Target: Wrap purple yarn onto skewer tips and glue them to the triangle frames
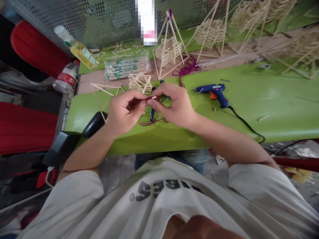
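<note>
Both hands meet over the green table. My left hand pinches purple cord at the end of a pale stick. The fingertips of my right hand close on the same cord and stick from the other side. Part of a stick frame reaches down to my left wrist. Just behind the hands sits a small bundle of glued sticks. Beneath them lie a blue-handled tool, partly hidden, and a loop of dark red cord.
A blue glue gun with a black cable lies right of my hands. Behind stand stick pyramids, purple cord and packed sticks. Bottles and a black object are at the left.
</note>
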Motion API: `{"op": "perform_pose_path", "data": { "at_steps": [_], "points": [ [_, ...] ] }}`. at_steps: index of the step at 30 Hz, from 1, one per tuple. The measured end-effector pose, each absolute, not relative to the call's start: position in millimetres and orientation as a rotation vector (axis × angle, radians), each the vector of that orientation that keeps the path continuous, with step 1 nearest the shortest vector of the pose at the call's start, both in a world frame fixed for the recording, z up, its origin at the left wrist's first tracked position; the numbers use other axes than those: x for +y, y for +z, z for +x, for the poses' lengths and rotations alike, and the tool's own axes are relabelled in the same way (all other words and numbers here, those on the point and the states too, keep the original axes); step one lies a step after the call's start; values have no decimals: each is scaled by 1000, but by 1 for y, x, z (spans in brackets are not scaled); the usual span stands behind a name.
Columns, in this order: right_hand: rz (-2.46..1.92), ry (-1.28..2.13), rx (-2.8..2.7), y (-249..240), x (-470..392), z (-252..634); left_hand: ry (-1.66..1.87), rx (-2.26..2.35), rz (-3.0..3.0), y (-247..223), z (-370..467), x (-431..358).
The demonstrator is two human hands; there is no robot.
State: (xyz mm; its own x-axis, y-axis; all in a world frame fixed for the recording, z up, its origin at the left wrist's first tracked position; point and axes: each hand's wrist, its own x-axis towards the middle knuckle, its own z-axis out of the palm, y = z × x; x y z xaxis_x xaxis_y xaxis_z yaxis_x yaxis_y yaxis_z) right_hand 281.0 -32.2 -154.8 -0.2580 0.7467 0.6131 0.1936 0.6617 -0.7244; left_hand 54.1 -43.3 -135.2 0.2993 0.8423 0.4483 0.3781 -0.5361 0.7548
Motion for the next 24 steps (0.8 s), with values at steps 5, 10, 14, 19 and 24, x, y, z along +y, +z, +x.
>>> {"op": "perform_pose_path", "data": {
  "at_steps": [5, 10, 14, 19, 24],
  "points": [
    [-820, 456, -1881, -156, -39, 280, 1129, 1131, 2160, -133, 44, -47],
    [-828, 422, -1913, -162, -39, 276, 1071, 1152, 2249, -128, 37, -48],
    [-804, 360, -1918, -162, -39, 276, 1068, 1107, 2240, -130, 36, -46],
    [-721, 364, -1917, -155, -39, 276, 1043, 1090, 2230, -131, 33, -45],
    [-674, 417, -1874, -156, -37, 276, 1033, 1128, 2236, -132, 31, -43]
  ]
}}
